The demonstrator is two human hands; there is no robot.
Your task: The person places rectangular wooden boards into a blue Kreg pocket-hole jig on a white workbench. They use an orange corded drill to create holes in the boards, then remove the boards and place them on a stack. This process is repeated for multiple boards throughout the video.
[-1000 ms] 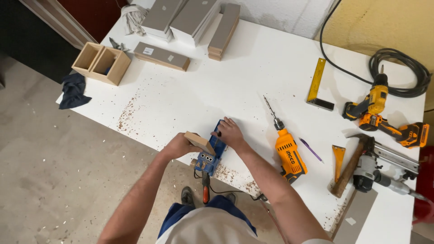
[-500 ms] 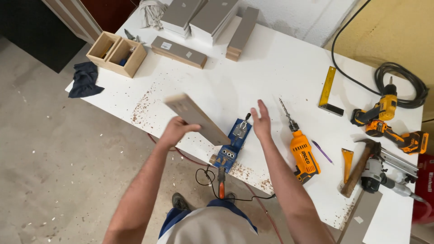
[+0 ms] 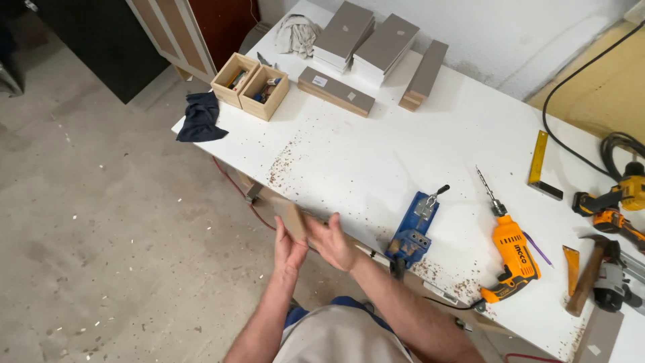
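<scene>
I hold a small wooden board [image 3: 293, 219] between both hands, just off the front edge of the white table [image 3: 376, 154]. My left hand [image 3: 287, 250] grips its near side from the left. My right hand [image 3: 334, 243] presses against it from the right with fingers spread. The board is edge-on to me and its lower part is hidden by my palms. A blue drilling jig [image 3: 414, 227] with a clamp lever sits on the table edge to the right of my hands, with nothing in it.
An orange corded drill [image 3: 512, 259] lies right of the jig. Further right are a yellow square [image 3: 541, 163], a hammer [image 3: 587, 277] and cordless drills [image 3: 615, 196]. Two wooden boxes [image 3: 252, 83], a dark cloth [image 3: 201, 118] and grey board stacks [image 3: 368, 42] are at the far left. Sawdust is scattered about.
My left hand pulled the board out of the jig, swung it up and then down to the left past the table edge. My right hand left the jig and joined it on the board.
</scene>
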